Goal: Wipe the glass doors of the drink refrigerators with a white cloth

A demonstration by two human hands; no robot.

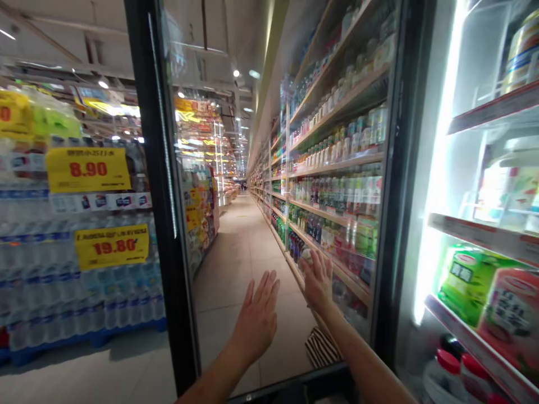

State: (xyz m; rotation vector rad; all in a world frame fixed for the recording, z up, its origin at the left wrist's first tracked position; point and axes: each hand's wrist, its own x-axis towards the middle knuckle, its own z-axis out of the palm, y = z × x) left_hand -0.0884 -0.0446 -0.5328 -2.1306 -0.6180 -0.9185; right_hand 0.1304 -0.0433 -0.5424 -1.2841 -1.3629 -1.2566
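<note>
A glass cooler door (227,241) with a black frame stands swung open in front of me. My left hand (256,317) is open, its fingers stretched out flat at the lower middle of the pane. To its right, my right hand (319,283) is raised to the glass, with fingers bent over a small whitish wad (306,256). The wad looks crumpled, but its material is too blurred to tell. Whether the left palm touches the pane, I cannot tell.
Lit cooler shelves (475,238) on the right hold a green carton (458,275), a pink package (511,308) and red-capped bottles (448,362). Stacked water bottles (54,286) stand left, under yellow price signs (88,169). Drink shelves and an aisle show in the pane.
</note>
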